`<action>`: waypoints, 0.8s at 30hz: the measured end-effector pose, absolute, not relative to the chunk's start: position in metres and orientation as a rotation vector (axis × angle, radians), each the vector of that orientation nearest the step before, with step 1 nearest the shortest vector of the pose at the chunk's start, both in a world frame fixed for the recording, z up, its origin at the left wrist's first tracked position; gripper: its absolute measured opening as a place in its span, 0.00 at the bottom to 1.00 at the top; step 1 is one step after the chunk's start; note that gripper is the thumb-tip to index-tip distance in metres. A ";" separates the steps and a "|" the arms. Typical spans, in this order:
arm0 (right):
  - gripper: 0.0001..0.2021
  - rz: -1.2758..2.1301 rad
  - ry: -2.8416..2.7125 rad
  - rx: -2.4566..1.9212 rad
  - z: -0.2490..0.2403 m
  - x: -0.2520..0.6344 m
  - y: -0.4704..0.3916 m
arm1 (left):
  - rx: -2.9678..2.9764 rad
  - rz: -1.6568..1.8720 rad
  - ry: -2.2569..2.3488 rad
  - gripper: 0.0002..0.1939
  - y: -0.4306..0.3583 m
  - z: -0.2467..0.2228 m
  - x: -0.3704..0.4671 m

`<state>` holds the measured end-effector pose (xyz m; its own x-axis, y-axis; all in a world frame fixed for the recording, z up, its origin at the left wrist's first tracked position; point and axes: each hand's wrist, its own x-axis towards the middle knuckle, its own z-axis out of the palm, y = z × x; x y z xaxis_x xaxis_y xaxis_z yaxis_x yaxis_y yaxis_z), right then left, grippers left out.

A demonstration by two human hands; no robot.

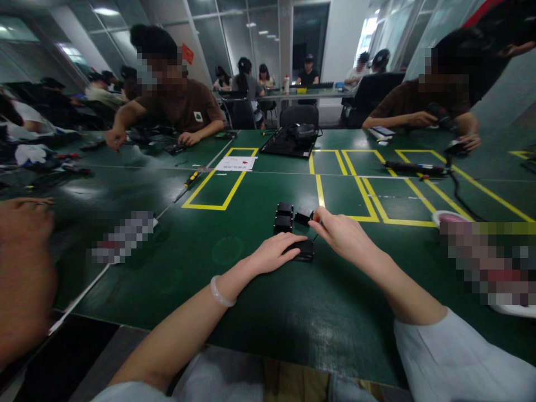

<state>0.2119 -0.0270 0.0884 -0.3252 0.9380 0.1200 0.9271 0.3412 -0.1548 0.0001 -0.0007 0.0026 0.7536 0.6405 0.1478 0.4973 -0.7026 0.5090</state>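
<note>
My left hand (278, 251) lies palm down with its fingertips on a black block (306, 251) on the green table (259, 312). To its right, my right hand (337, 229) pinches a thin dark tool (315, 238), its lower end at the block's right side. Just beyond, a tilted black block (303, 216) sits near my right fingertips. Two more black blocks, a far one (285, 209) and a nearer one (283, 224), stand in a row beyond my left hand. The tool's tip is too small to make out.
Yellow tape (205, 207) marks rectangles, with a white paper (235, 163) on one. A yellow-black screwdriver (191, 178) lies left; a black tray (288, 146) stands beyond. People sit opposite, and another person's arm (25, 273) reaches in at left. A blurred white-rimmed tray (513, 308) is at right.
</note>
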 end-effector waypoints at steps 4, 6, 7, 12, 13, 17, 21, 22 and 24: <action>0.12 0.078 -2.399 -1.726 0.088 0.211 -0.027 | 2.504 0.428 0.868 0.20 -0.001 0.003 0.000; 0.11 0.092 -2.394 -1.708 0.089 0.211 -0.027 | 2.503 0.428 0.867 0.20 -0.001 0.003 0.000; 0.11 0.101 -2.393 -1.698 0.089 0.211 -0.027 | 2.502 0.430 0.866 0.20 -0.001 0.003 0.000; 0.10 0.117 -2.381 -1.686 0.089 0.212 -0.028 | 2.500 0.441 0.867 0.20 -0.001 0.003 0.000; 0.10 0.118 -2.378 -1.679 0.089 0.212 -0.029 | 2.501 0.441 0.868 0.20 -0.001 0.003 0.000; 0.10 0.122 -2.358 -1.658 0.089 0.212 -0.030 | 2.502 0.432 0.872 0.20 -0.001 0.003 0.000; 0.09 0.108 -2.362 -1.663 0.089 0.211 -0.030 | 2.503 0.429 0.870 0.20 -0.001 0.003 0.000; 0.09 0.099 -2.369 -1.671 0.089 0.210 -0.030 | 2.504 0.427 0.868 0.20 -0.001 0.003 0.000; 0.10 0.064 -2.389 -1.695 0.088 0.210 -0.029 | 2.505 0.427 0.864 0.20 -0.001 0.004 0.000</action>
<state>0.2100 -0.0290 0.0884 -0.3155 0.9376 0.1464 0.9284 0.3369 -0.1569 0.0001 -0.0010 0.0036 0.7553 0.6404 0.1392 0.5000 -0.7004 0.5093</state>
